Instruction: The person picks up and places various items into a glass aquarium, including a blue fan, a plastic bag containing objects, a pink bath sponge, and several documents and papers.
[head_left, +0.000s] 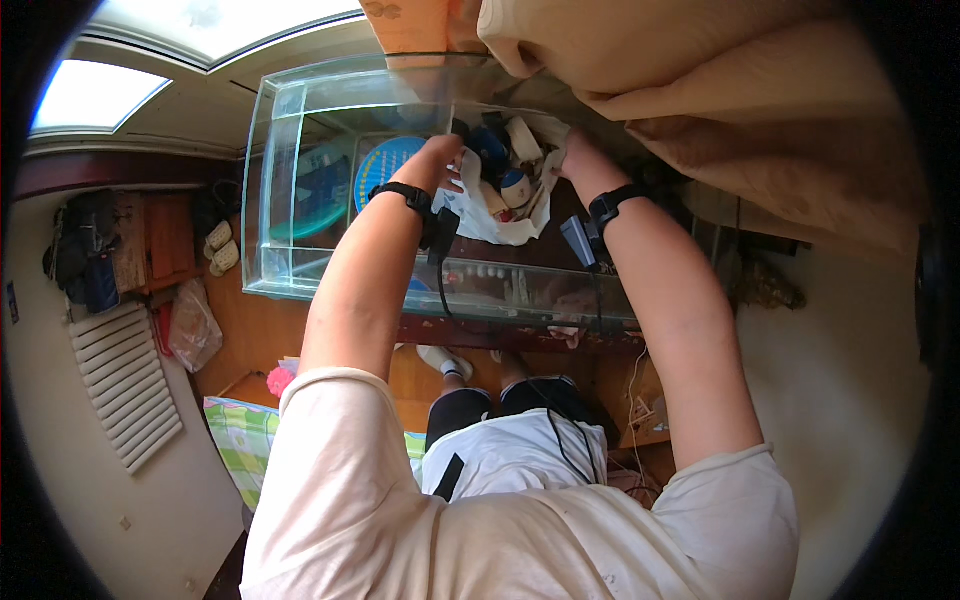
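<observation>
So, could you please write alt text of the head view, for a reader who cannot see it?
A person's left hand and right hand are at opposite sides of an open white plastic bag holding mixed items, inside a clear glass tank. A round blue patterned object is left of the bag.

White plastic bag (514, 231), crumpled, open-mouthed and filled, inside glass tank (268, 200).
</observation>
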